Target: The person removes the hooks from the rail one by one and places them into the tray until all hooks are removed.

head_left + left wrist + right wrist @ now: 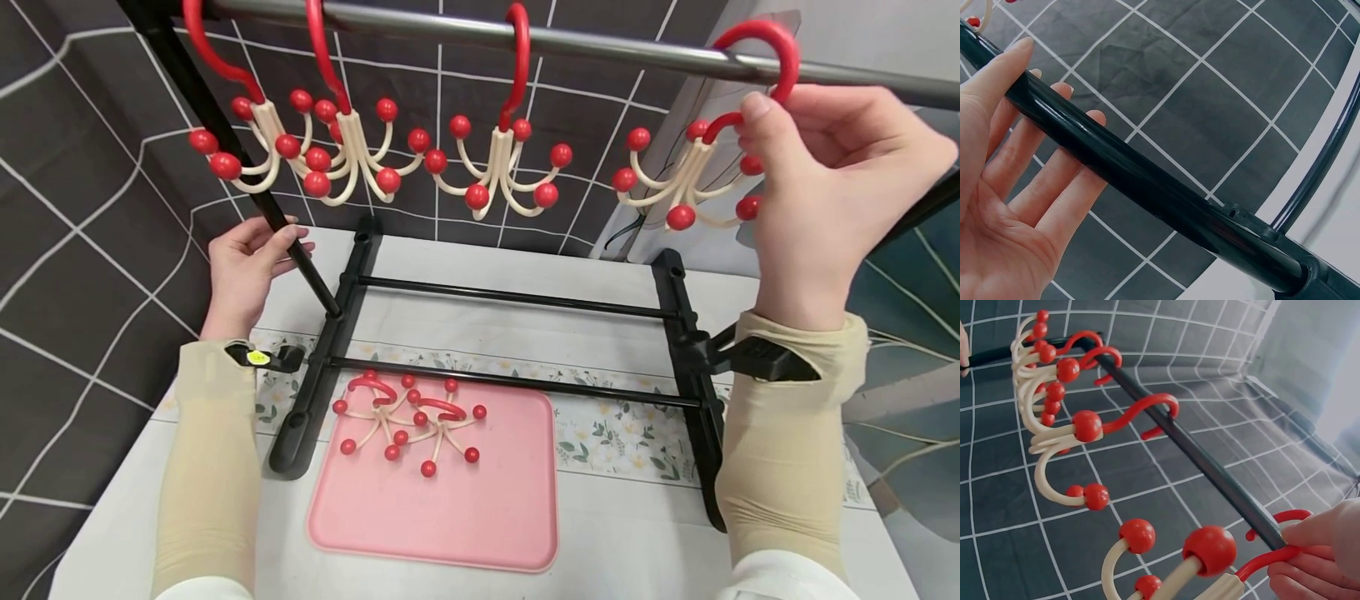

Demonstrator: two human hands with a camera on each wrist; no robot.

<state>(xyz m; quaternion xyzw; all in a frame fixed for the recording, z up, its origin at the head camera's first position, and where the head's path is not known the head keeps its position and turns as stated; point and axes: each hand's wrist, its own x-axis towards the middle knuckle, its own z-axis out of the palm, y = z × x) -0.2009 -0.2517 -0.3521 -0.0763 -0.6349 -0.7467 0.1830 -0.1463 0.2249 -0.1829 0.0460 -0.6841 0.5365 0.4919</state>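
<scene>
My right hand [832, 183] pinches the red hook of a cream multi-arm hanger [684, 177] between thumb and fingers. That hook lies over the metal rail [600, 48], and red balls tip the hanger's arms. Three more such hangers hang to its left: one nearest [498, 162], one further along [351, 146] and one at the far end [264, 133]. Lower down at the left, my left hand [243, 271] grips the rack's slanted black pole [1147, 181], thumb in front and fingers behind. In the right wrist view, the held red hook [1269, 557] curves around the rail's near end.
A pink tray [450, 525] on the white table [622, 533] holds two more hangers, one at left [378, 412] and one beside it [442, 429]. Black crossbars [517, 385] join the rack's feet behind it. A dark gridded cloth [75, 250] hangs behind and left.
</scene>
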